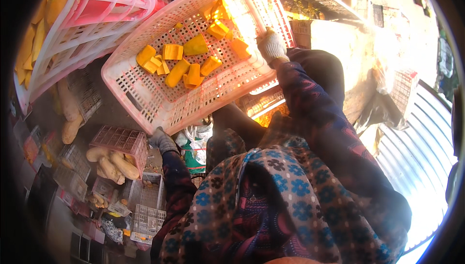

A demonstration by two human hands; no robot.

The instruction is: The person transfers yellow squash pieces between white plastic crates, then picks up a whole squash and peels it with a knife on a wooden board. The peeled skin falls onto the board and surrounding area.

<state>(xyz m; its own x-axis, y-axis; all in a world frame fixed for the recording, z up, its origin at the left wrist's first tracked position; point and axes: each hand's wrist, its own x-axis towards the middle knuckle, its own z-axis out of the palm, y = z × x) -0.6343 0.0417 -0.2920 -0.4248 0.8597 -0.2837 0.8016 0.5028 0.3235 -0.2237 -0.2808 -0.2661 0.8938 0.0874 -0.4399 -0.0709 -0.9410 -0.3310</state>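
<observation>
A pale pink perforated plastic crate (203, 104) is tilted in front of me, with several chunks of orange squash (196, 44) scattered over its floor. My left hand (162, 141), in a knitted glove, grips the crate's near left corner. On the opposite end, my right hand (273, 47), also gloved, has hold of the rim in bright sunlight. Both sets of fingers are partly hidden at the crate's edge. Another crate (278, 13) shows just beyond and below the right end.
At upper left, a white-and-red crate (92, 44) holds long orange squash pieces (40, 35). Whole butternut squashes (116, 166) spill from a pink crate (120, 140) at lower left. A green-and-white sack (194, 151) lies below my crate. Corrugated metal sheeting (414, 144) stands at right.
</observation>
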